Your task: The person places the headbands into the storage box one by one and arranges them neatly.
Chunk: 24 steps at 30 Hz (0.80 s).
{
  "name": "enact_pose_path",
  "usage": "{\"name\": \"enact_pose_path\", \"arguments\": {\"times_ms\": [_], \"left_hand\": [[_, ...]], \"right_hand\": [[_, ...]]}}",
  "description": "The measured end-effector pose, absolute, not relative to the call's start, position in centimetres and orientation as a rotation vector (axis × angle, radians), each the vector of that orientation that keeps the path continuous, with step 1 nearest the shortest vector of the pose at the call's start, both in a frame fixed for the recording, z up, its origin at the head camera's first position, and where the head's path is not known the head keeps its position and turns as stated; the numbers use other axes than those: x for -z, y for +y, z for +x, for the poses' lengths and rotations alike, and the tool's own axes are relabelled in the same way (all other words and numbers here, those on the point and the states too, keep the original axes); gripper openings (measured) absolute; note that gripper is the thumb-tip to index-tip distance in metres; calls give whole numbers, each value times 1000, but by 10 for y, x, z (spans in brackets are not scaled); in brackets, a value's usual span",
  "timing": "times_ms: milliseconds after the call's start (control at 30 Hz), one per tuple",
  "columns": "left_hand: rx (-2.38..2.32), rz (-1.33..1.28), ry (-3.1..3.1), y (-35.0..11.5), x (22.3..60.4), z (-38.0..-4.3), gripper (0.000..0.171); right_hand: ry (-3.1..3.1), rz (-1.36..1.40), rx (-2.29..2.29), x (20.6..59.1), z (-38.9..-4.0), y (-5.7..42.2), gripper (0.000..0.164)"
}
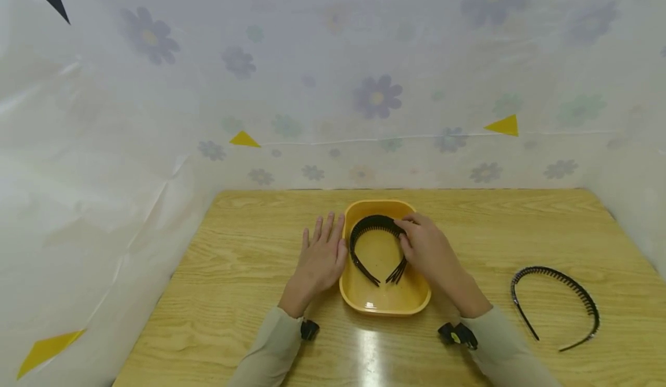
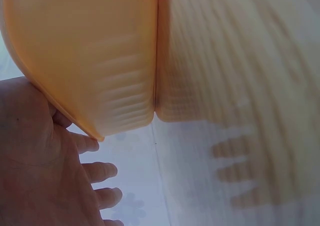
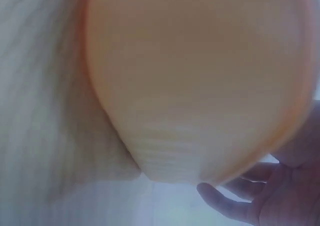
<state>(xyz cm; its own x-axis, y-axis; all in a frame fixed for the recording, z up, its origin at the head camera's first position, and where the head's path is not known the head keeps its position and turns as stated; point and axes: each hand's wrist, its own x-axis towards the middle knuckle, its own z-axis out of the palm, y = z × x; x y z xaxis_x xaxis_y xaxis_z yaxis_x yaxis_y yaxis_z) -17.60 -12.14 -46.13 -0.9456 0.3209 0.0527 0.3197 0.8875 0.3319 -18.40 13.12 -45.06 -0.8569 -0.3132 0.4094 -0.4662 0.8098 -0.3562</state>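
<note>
In the head view, a yellow plastic basin (image 1: 385,306) stands on the wooden table, with black toothed headbands (image 1: 376,222) stacked closely inside it. Several thin tips show at their lower right, but how many bands there are I cannot tell. My right hand (image 1: 432,254) reaches over the basin's right rim and pinches the right side of the headbands between thumb and fingers. Against the left rim lies my left hand (image 1: 319,262), its fingers straight and spread. In the left wrist view, the left hand (image 2: 45,156) touches the edge of the basin (image 2: 100,51).
Another black toothed headband (image 1: 557,272) lies by itself on the table (image 1: 234,283), right of my right forearm. Behind the table hangs a pale flowered sheet (image 1: 322,86) with yellow triangles on it. Black wrist cameras (image 1: 458,336) sit at both cuffs.
</note>
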Motion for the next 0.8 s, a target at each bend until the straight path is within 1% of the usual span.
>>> {"name": "enact_pose_path", "arguments": {"times_ms": [433, 633, 800], "left_hand": [[-547, 523, 3055, -122, 462, -176, 58], [-540, 520, 3049, -123, 464, -177, 58], [-534, 508, 3042, -121, 463, -177, 58]], "right_hand": [[-2599, 582, -821, 431, -179, 161, 33], [-2556, 587, -852, 433, -179, 181, 37], [-2538, 533, -930, 429, -175, 197, 36]]}}
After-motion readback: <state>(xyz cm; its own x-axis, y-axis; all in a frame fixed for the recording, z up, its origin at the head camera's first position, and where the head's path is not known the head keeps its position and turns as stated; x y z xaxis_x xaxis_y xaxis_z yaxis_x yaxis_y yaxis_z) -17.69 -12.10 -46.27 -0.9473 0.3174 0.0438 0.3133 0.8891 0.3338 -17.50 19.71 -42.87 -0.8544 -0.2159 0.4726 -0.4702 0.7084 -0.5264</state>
